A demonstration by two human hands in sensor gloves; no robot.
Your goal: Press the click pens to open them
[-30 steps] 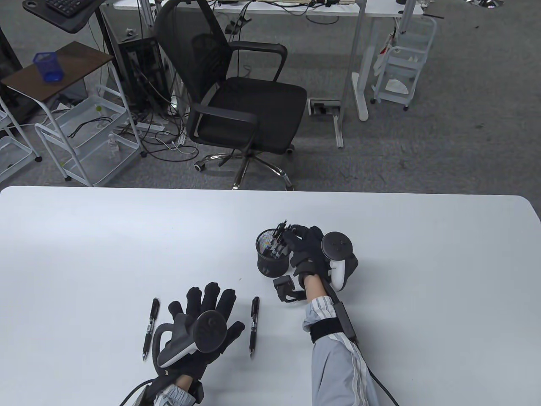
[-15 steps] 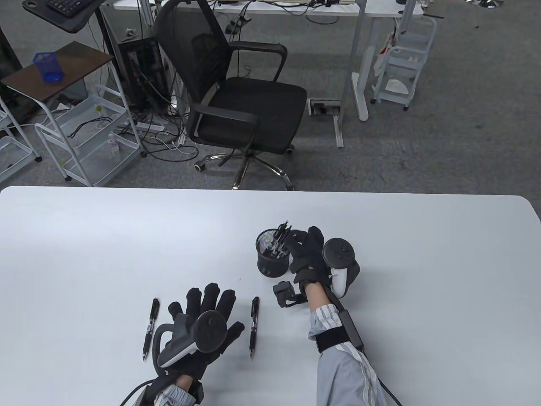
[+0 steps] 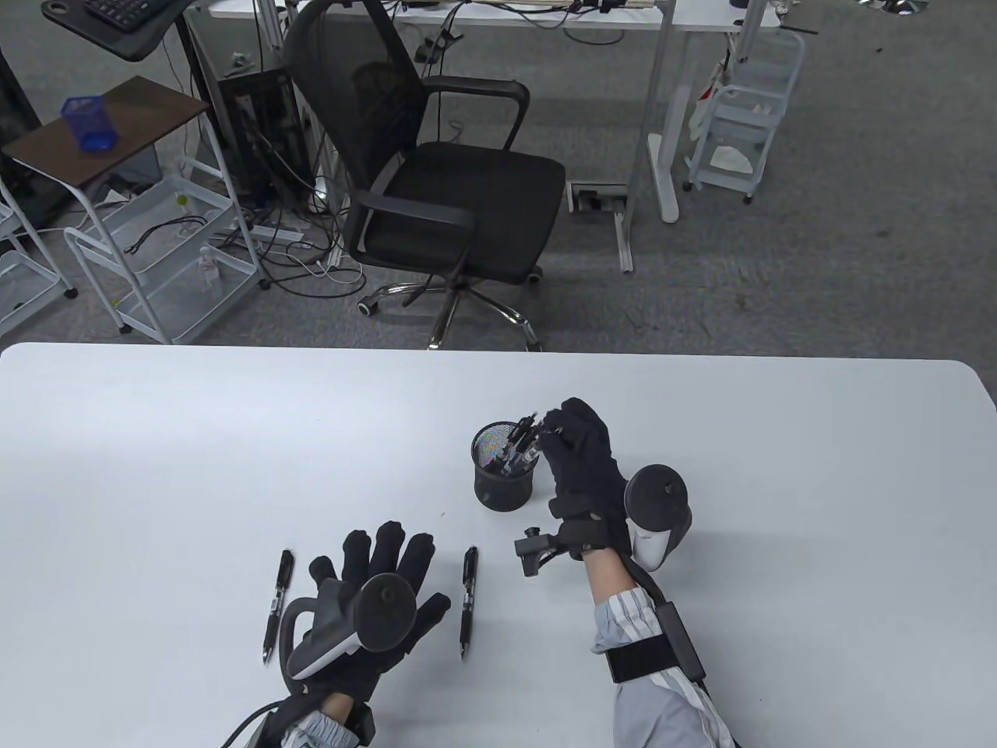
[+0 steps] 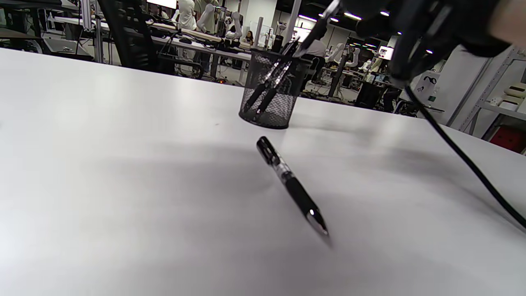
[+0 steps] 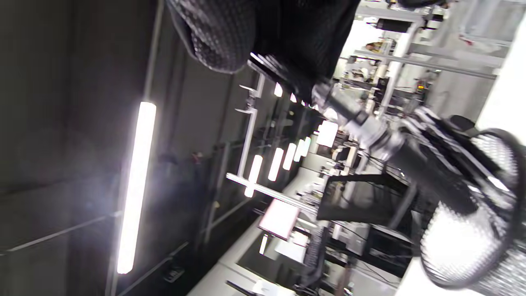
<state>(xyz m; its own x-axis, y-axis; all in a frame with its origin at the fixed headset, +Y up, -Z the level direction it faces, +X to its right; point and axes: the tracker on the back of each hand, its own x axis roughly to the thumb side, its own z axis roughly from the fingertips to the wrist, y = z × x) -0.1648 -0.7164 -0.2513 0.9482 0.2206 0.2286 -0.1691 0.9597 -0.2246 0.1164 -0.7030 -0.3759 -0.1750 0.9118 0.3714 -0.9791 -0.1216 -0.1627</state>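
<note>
A black mesh pen cup (image 3: 503, 471) stands mid-table with several black click pens (image 3: 520, 446) leaning in it. My right hand (image 3: 562, 435) pinches the top of one pen at the cup's right rim; the right wrist view shows my fingertips (image 5: 230, 37) on that pen (image 5: 370, 131) above the cup (image 5: 472, 230). Two black pens lie flat: one (image 3: 276, 605) left of my left hand, one (image 3: 468, 601) right of it. My left hand (image 3: 379, 573) rests flat on the table, fingers spread, holding nothing. The left wrist view shows the right-hand pen (image 4: 292, 187) and the cup (image 4: 271, 98).
The white table (image 3: 779, 483) ends at its far edge, with a black office chair (image 3: 436, 179) beyond it. A cable (image 4: 464, 152) runs from my right wrist down over the table.
My right hand has turned and risen over the cup's right rim, its fingers closing on a pen top; the wrist shifted right. My left hand and the two lying pens have not moved.
</note>
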